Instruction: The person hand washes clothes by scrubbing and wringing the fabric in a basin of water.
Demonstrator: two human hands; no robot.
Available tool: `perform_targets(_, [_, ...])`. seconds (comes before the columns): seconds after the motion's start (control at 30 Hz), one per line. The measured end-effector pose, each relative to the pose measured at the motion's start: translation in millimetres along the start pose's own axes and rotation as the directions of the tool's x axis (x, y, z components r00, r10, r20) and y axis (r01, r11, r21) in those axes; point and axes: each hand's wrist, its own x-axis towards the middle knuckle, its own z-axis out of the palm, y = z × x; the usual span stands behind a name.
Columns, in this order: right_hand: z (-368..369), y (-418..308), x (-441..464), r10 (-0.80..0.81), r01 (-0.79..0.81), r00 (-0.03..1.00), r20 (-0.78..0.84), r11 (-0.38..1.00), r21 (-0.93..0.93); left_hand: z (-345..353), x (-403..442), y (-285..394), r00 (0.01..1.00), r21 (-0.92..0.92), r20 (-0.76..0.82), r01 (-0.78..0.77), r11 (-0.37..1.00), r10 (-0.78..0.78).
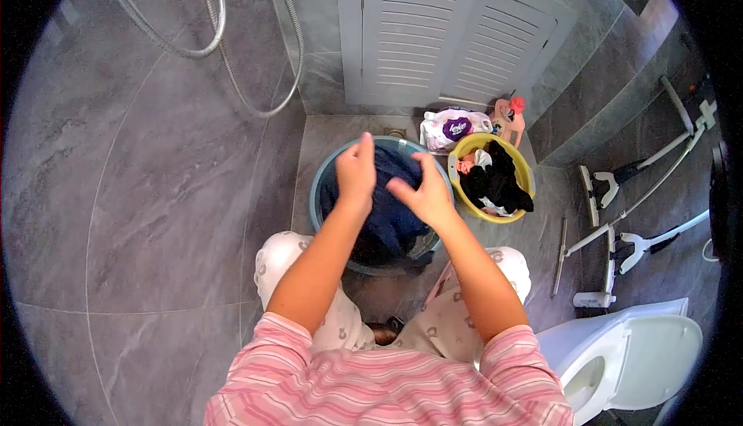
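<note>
Between my knees stands a round blue-grey basin [316, 203] holding dark navy cloth [391, 213]. Over the basin's left part is my left hand [357, 173], raised above the cloth, one finger pointing up and the others curled; nothing shows in it. My right hand [422, 194] is above the right part of the basin, thumb and fingers spread apart, holding nothing. The two hands are apart from each other. Just right of the basin, a yellow basin [528, 171] contains black clothing [499, 182] with some white and pink pieces.
Behind the basins are a white and purple package [455, 127] and a pink bottle [508, 120] against the wall. A shower hose [294, 39] hangs at the upper left. Mops [642, 167] lean at the right, above a white toilet [619, 364].
</note>
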Motion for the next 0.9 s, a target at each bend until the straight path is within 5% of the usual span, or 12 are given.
perform_targets(0.07, [-4, -2, -5, -0.186, 0.218, 0.965, 0.187, 0.961, -0.17, -7, 3, 18, 0.999, -0.01, -0.035, -0.031, 0.999, 0.03])
perform_targets(0.17, [-4, 17, 3, 0.171, -0.103, 0.858, 0.484, 0.981, -0.165, -13, 1, 21, 0.998, -0.038, -0.018, -0.056, 0.998, 0.055])
perform_targets(0.27, [-12, 36, 10, -0.051, 0.122, 0.928, 0.37, 0.978, -0.17, -18, 9, 17, 0.999, -0.047, 0.034, -0.017, 0.999, 0.019])
perform_targets(0.3, [-21, 36, 15, 0.013, -0.033, 0.91, 0.415, 0.999, 0.041, -21, 12, 21, 0.999, -0.046, 0.032, -0.017, 0.999, 0.019])
perform_targets(0.37, [-29, 43, 22, -0.029, -0.07, 0.944, 0.327, 0.956, 0.286, -26, 17, 27, 0.95, 0.157, 0.313, -0.032, 0.987, -0.019])
perform_targets(0.43, [-35, 44, 29, 0.013, -0.083, 0.978, 0.207, 0.939, 0.332, -27, 11, 29, 0.86, 0.435, 0.506, -0.323, 0.841, 0.068])
perform_targets(0.5, [-42, 32, 29, 0.175, -0.24, 0.97, 0.172, 0.818, 0.523, -25, -5, 32, 0.823, 0.65, 0.566, -0.406, 0.643, -0.052])
perform_targets(0.63, [-29, 30, 23, 0.282, -0.318, 0.946, 0.161, 0.703, 0.636, -20, -6, -8, 0.793, 0.655, 0.592, -0.577, 0.488, 0.145])
perform_targets(0.7, [-16, 42, 21, 0.143, -0.184, 0.982, 0.126, 0.883, 0.432, -16, 3, -14, 0.801, 0.537, 0.56, -0.547, 0.642, 0.214])
perform_targets(0.73, [-16, 42, 17, -0.045, 0.04, 0.999, 0.025, 0.984, 0.175, -14, 1, -13, 0.844, 0.548, 0.52, -0.447, 0.707, 0.131])
perform_targets(0.83, [-15, 41, 14, -0.059, 0.06, 0.998, 0.015, 0.998, -0.028, -10, 1, -18, 0.94, 0.546, 0.312, -0.299, 0.782, 0.141])
perform_targets(0.9, [-18, 39, 12, -0.03, 0.032, 0.996, 0.085, 0.999, -0.021, -10, 11, -28, 0.931, 0.417, 0.248, -0.351, 0.838, 0.267])
